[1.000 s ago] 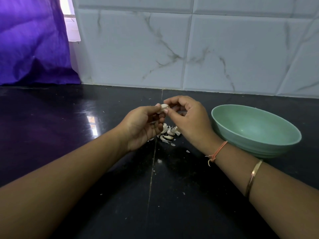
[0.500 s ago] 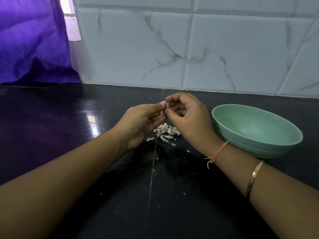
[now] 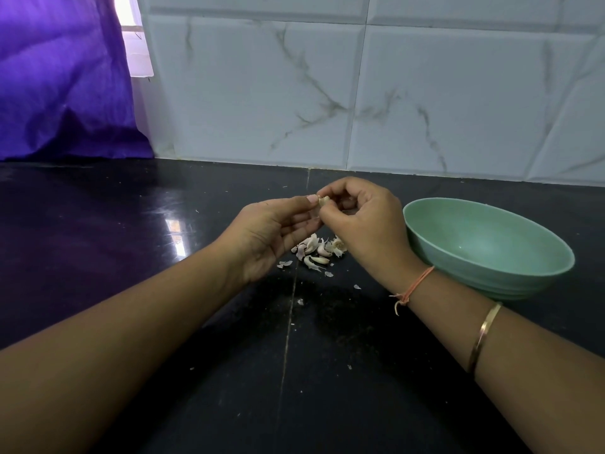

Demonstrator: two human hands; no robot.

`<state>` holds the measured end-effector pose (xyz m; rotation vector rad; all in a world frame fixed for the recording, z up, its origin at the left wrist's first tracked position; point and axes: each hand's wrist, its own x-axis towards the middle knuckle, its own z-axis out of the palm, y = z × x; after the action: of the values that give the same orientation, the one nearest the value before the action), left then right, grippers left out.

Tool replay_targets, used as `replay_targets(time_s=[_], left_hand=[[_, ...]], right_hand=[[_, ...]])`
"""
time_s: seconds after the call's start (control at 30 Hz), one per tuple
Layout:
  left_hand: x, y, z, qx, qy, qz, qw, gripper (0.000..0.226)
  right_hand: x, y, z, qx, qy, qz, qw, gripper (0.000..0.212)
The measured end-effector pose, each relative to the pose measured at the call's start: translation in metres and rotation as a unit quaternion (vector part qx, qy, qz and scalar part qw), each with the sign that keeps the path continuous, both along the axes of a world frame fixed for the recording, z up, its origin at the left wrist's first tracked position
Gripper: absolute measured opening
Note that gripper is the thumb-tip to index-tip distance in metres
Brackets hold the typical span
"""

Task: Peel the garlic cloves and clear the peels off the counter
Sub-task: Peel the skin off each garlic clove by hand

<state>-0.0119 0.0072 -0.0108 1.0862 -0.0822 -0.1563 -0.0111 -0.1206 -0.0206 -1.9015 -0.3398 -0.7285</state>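
Observation:
My left hand (image 3: 268, 234) and my right hand (image 3: 363, 221) meet above the black counter (image 3: 98, 244), and both pinch one small pale garlic clove (image 3: 324, 200) between thumbs and fingertips. Most of the clove is hidden by the fingers. Below the hands a little heap of garlic cloves and papery peels (image 3: 316, 250) lies on the counter. A few loose peel flakes (image 3: 329, 274) are scattered just in front of the heap.
A pale green bowl (image 3: 537, 273) stands right of my right wrist; no contents show in the part I can see. A white marbled tile wall (image 3: 393, 93) closes the back. A purple curtain (image 3: 55, 77) hangs at the far left.
Both hands stayed together over the heap, with the fingers shifting on the clove. The clove shows a little more at the fingertips than half a second ago.

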Motion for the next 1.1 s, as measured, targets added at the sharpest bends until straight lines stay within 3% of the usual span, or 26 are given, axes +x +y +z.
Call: replay_targets(time_s=[0.37, 0.67, 1.1], left_hand=[[0.0029, 0.0056, 0.0003, -0.047, 0.036, 0.012, 0.998, 0.008], [0.0010, 0.0036, 0.0019, -0.047, 0.041, 0.041, 0.997, 0.007], [0.0067, 0.0050, -0.0009, -0.037, 0.038, 0.111, 0.992, 0.009]], right_hand=[[-0.0005, -0.0046, 0.0033, 0.145, 0.091, 0.111, 0.979, 0.016], [-0.0019, 0.0001, 0.0018, 0.064, 0.034, 0.053, 0.996, 0.022], [-0.0011, -0.0001, -0.0009, 0.022, 0.071, 0.035, 0.997, 0.021]])
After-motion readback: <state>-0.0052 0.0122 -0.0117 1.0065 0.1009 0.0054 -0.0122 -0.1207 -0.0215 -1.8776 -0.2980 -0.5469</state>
